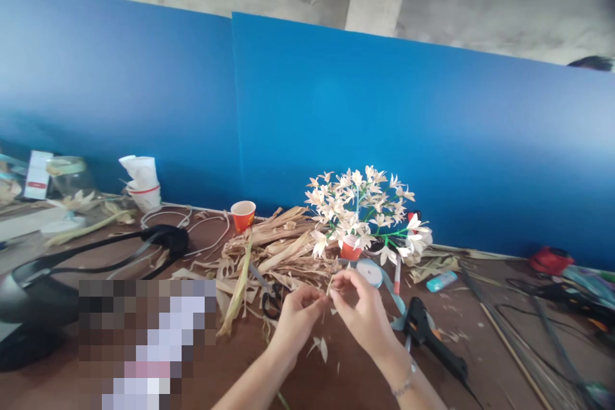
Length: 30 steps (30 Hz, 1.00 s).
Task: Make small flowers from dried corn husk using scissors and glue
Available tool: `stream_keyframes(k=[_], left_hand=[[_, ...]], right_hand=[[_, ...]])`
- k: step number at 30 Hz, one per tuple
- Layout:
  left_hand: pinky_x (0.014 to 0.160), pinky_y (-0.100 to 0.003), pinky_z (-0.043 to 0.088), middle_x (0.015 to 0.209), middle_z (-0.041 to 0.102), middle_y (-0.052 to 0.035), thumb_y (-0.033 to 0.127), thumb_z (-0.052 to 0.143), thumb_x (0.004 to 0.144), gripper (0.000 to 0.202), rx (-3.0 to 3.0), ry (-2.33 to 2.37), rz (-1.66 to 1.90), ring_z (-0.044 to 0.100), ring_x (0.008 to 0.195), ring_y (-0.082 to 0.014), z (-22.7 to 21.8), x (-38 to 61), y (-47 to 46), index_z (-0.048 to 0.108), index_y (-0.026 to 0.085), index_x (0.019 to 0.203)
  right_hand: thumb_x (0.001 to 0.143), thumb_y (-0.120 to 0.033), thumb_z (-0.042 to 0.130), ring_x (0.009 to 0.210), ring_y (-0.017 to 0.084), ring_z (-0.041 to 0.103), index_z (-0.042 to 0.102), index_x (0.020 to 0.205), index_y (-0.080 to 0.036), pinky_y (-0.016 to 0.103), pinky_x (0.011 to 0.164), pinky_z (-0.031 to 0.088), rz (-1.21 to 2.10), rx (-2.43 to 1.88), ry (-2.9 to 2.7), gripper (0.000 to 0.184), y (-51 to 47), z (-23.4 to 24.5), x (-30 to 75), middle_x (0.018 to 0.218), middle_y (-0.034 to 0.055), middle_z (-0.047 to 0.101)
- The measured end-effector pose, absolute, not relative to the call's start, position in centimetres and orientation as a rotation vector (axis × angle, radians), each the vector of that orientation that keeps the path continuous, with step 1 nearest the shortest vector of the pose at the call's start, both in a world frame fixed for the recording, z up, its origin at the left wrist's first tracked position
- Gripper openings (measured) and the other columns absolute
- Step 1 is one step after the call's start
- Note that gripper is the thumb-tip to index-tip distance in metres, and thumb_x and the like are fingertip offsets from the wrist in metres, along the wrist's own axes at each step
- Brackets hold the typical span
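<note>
My left hand [298,317] and my right hand [361,307] meet fingertip to fingertip above the brown table. Both are closed in a pinch around a thin pale strip [330,286], small and mostly covered by the fingers. Below them a few cream petal-like pieces [321,349] lie on the tabletop. Just beyond my hands is a heap of dried husks [283,246], with black-handled scissors [271,302] at its near side. A bunch of cream flowers [358,198] on green stems stands in an orange cup [350,248] behind my right hand.
A black glue gun [435,339] and a roll of pale ribbon [369,273] lie near my right hand. Farther right are a light-blue packet [441,281] and long thin rods [509,339]. An orange paper cup [243,216] stands before the blue partition [408,115]. Black straps [96,256] lie left.
</note>
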<state>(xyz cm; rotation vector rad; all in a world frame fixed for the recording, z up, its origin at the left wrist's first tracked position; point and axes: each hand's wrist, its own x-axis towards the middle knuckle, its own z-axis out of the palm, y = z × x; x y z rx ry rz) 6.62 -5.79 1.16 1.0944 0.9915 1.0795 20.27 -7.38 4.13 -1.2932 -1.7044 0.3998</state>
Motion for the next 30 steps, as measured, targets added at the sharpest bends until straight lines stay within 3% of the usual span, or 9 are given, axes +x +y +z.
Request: stream_keyframes(k=[7, 12, 22, 30], left_hand=[[0.050, -0.019, 0.028, 0.050, 0.047, 0.0051, 0.038, 0.069, 0.063, 0.028, 0.959, 0.825, 0.961, 0.036, 0.047, -0.0064, 1.5, 6.4, -6.0, 0.057, 0.013, 0.062], [0.049, -0.019, 0.025, 0.050, 0.047, 0.0044, 0.035, 0.071, 0.062, 0.027, 0.921, 0.667, 0.880, 0.035, 0.046, -0.0052, 1.3, 6.4, -6.1, 0.059, 0.012, 0.061], [0.045, -0.019, 0.025, 0.052, 0.048, 0.0053, 0.035, 0.068, 0.061, 0.025, 1.068, 0.922, 0.980, 0.035, 0.045, -0.0059, 1.7, 6.8, -6.2, 0.060, 0.014, 0.072], [0.053, -0.022, 0.035, 0.064, 0.062, -0.0026, 0.028, 0.062, 0.063, 0.018, 1.395, 1.090, 1.153, 0.044, 0.053, -0.0111, 1.7, 7.0, -6.2, 0.067, 0.013, 0.072]], right_hand=[[0.081, -0.039, 0.049, 0.078, 0.020, 0.056, 0.062, 0.084, -0.019, 0.028, 0.068, 0.043, 0.764, -1.332, -1.416, 0.024, -6.9, 4.2, 21.5, 0.082, 0.0053, 0.063], [0.074, -0.038, 0.058, 0.073, 0.017, 0.053, 0.066, 0.078, -0.020, 0.026, 0.064, 0.040, 1.015, -1.299, -1.363, 0.021, -6.8, 4.6, 21.5, 0.078, 0.0025, 0.061], [0.072, -0.038, 0.061, 0.070, 0.016, 0.049, 0.063, 0.068, -0.018, 0.026, 0.066, 0.037, 0.942, -1.238, -1.346, 0.021, -6.7, 4.5, 21.3, 0.069, -0.0001, 0.055], [0.070, -0.040, 0.062, 0.064, 0.015, 0.048, 0.061, 0.063, -0.018, 0.025, 0.062, 0.038, 0.957, -1.237, -1.283, 0.023, -7.0, 4.8, 20.6, 0.063, -0.0005, 0.054]])
